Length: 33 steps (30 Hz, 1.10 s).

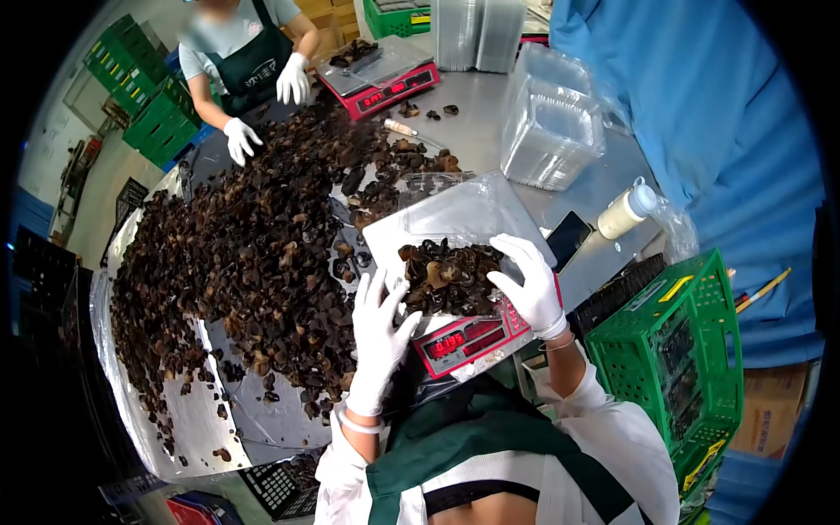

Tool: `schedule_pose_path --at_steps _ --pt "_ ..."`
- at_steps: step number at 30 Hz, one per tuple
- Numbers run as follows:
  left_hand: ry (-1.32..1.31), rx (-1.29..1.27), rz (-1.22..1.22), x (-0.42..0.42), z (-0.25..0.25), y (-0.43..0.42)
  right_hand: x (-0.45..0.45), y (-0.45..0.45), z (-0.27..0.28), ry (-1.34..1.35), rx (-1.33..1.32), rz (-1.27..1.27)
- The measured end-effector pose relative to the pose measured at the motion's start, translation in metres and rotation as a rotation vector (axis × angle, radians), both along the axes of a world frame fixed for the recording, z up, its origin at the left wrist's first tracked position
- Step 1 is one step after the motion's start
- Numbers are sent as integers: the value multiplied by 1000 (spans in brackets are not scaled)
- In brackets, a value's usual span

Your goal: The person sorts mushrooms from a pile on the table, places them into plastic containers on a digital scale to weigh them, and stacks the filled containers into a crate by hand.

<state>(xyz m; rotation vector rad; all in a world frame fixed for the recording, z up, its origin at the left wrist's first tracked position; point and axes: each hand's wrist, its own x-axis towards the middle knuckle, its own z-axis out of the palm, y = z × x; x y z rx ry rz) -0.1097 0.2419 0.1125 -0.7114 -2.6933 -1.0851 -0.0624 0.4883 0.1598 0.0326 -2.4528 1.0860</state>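
Observation:
A clear plastic tray heaped with dark wood ear mushrooms (448,278) sits on a red digital scale (468,341) in front of me, its red digits lit. My left hand (380,328), white-gloved, is at the left side of the heap with fingers spread, holding nothing. On the other side my right hand (530,287), also gloved, has its fingertips and thumb apart at the tray's right edge; whether they touch it I cannot tell. The clear lid side of the tray (464,210) stands open behind the heap. A large mound of loose wood ear mushrooms (254,254) covers the table to the left.
Across the table a gloved co-worker (249,79) stands by a second red scale (376,83). Stacked clear trays (551,131), a phone (569,238) and a bottle (626,210) are at the right. A green crate (674,350) with packed trays stands beside me. A knife (402,128) lies farther back.

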Motion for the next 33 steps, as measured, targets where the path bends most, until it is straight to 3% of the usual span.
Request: schedule_pose_path --at_steps 10,12,14,18,22,24,26,28,30,32,33 --pt "-149 328 6 1 -3 9 9 -4 -9 26 24 -55" --pt "-37 316 49 6 4 8 10 -5 -7 20 31 -66" --pt "-425 516 127 11 7 3 8 -8 -7 30 26 -63" --pt "-243 493 122 20 3 -2 4 -29 10 80 -11 16" --pt "-132 429 78 27 18 -5 0 -65 22 48 -99 325" --pt "-107 366 130 31 21 -17 -3 -68 26 23 -110 360" --pt "-192 478 280 37 25 -49 -10 -56 33 78 -100 269" --pt "-241 554 587 48 29 -93 -10 -33 27 53 -185 98" --pt "-185 620 926 68 7 -150 -8 -10 27 -26 -273 -44" --pt "-287 753 1110 114 -21 -215 -5 11 19 -22 -249 -115" --pt "-232 1069 1176 145 -59 -260 -3 20 13 -15 -226 -132"
